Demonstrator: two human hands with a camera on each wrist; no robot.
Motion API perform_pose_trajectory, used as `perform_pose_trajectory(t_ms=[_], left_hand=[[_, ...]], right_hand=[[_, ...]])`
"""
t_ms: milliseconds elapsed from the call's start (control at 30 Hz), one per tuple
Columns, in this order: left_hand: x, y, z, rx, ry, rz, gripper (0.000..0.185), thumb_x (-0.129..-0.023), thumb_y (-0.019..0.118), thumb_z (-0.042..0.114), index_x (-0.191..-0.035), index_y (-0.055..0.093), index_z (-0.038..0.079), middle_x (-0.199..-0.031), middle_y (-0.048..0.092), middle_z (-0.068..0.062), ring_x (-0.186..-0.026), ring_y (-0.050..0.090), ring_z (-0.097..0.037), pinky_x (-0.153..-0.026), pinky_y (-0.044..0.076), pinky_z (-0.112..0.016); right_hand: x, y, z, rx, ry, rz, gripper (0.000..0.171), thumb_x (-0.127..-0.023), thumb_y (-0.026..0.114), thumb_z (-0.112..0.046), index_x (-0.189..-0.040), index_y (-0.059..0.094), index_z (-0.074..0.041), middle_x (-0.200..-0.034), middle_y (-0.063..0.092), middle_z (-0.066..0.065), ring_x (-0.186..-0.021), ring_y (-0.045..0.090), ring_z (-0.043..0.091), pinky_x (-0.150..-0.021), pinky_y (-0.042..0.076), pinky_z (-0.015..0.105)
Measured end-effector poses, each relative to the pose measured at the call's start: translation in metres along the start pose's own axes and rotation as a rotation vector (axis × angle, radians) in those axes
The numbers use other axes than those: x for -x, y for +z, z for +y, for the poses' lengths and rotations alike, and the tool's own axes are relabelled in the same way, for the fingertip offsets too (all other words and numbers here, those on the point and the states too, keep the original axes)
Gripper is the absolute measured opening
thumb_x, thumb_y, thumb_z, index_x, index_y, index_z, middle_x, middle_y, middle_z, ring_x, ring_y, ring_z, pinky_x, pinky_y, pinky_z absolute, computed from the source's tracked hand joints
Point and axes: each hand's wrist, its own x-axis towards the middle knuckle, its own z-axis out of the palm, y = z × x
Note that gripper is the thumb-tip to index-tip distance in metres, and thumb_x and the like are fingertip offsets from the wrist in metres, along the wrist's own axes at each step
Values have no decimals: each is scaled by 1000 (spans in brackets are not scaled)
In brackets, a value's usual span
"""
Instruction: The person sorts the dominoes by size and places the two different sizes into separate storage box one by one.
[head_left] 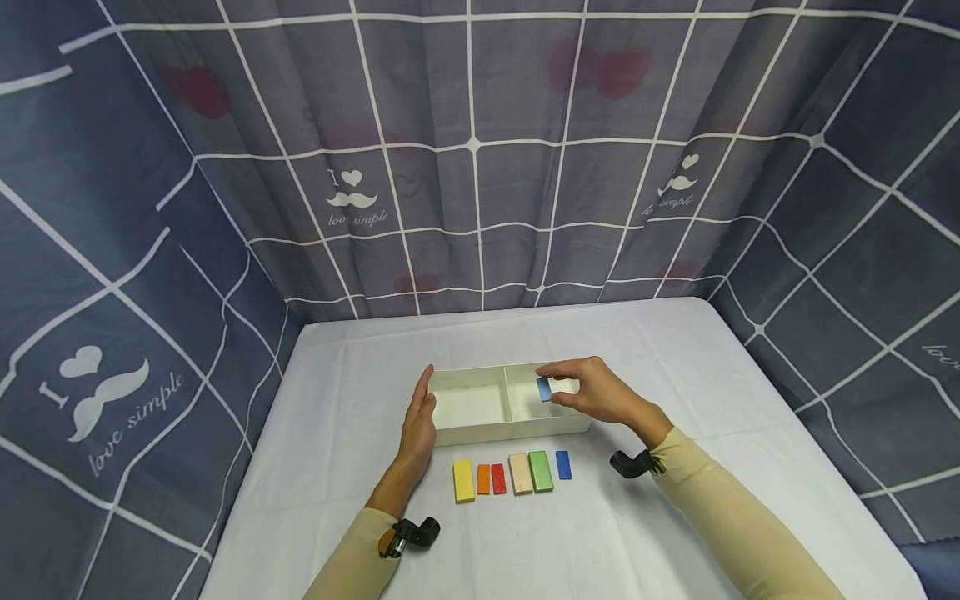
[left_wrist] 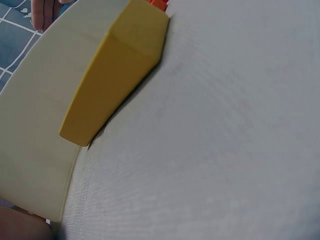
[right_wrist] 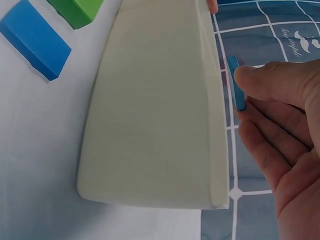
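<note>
Small flat blue block (head_left: 543, 389), pinched over white two-compartment box (head_left: 480, 432).

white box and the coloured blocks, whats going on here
A person's right hand pinches a small blue block over the right compartment of a white two-part box. The left hand rests flat against the box's left end. Yellow, orange, red, beige, green and blue blocks lie in a row on the table in front.

Bright, even light with faint shadows; head view bends at edges, wrist views softly blurred.
</note>
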Motion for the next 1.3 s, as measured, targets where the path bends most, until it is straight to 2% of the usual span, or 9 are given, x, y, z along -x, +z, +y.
perform_pose_trajectory(t_ms=[200,400,500,600,767,933,1100,1300], left_hand=[[0,1,0,-11,28,4,56,-121,27,26,-176,24,27,-185,17,-8,-171,9,-40,-136,6,-67],[0,1,1,-7,5,1,58,-120,26,22,-177,23,29,-185,18,-3,-172,10,-31,-139,7,-58],[0,1,0,-16,13,4,57,-120,26,21,-177,23,27,-185,17,-5,-172,10,-34,-139,7,-61],[0,1,0,-24,27,12,56,-120,27,22,-177,24,25,-185,17,-8,-171,10,-38,-137,7,-65],[-1,1,-1,-19,34,9,56,-120,27,22,-177,24,25,-185,16,-7,-172,10,-37,-138,7,-64],[-1,0,-2,-7,34,2,56,-121,26,21,-177,24,26,-185,16,-5,-172,9,-34,-139,6,-61],[-1,1,-1,-8,40,13,57,-120,27,21,-177,24,23,-185,17,-9,-171,10,-38,-138,7,-64],[0,1,-1,-4,25,6,56,-121,25,21,-176,24,27,-185,16,-4,-172,10,-33,-139,7,-60]], right_hand=[[-5,8,6,26,-20,-11,47,-92,87,-7,-138,76,-6,-134,79,5,-119,77,32,-104,63,49],[-11,17,11,24,-6,-45,46,-94,86,-8,-138,75,-3,-135,78,5,-121,77,27,-105,63,46],[-15,23,14,14,-3,-65,45,-95,85,-9,-139,75,-5,-136,78,5,-122,76,25,-106,62,46],[-18,28,16,8,-19,-70,44,-95,84,-8,-139,75,-5,-136,78,6,-121,76,25,-106,62,47],[-24,37,21,12,-34,-71,44,-95,84,-7,-138,76,-4,-135,78,7,-120,77,25,-105,63,44],[-30,44,22,25,-7,-87,44,-94,84,-8,-137,76,-6,-135,78,6,-120,77,24,-104,63,42],[-36,50,21,6,18,-103,45,-93,84,-6,-137,76,-3,-135,78,9,-122,76,26,-107,62,44],[-42,55,20,20,21,-106,46,-89,86,-4,-134,77,-1,-130,80,11,-118,78,26,-103,64,43]])
